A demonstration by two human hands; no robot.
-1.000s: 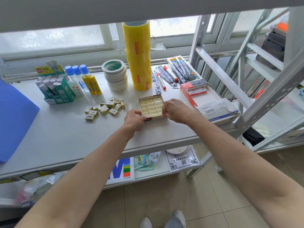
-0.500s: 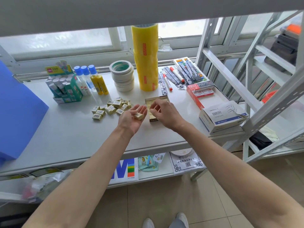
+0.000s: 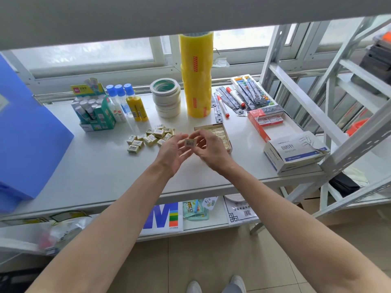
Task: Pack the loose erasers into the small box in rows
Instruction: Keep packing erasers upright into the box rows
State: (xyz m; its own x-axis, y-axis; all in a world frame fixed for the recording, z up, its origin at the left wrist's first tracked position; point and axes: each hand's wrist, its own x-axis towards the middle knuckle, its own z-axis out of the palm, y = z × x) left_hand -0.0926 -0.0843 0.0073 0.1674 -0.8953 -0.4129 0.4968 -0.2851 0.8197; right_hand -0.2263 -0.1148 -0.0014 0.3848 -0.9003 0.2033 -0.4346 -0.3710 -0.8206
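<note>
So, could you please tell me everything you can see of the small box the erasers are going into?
The small box is a shallow open tray, apparently cardboard, tan with a red stripe on its near right corner. It lies flat on the white shelf, in front of the yellow tape stack and right of the loose erasers. Pale yellow erasers fill it in rows. The right hand hides its near left part; whether the hand touches it cannot be told.

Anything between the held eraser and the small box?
Nothing visible. The eraser is pinched in the right hand with the left hand beside it, raised just in front of the small box. The right hand covers the box's near part.
</note>
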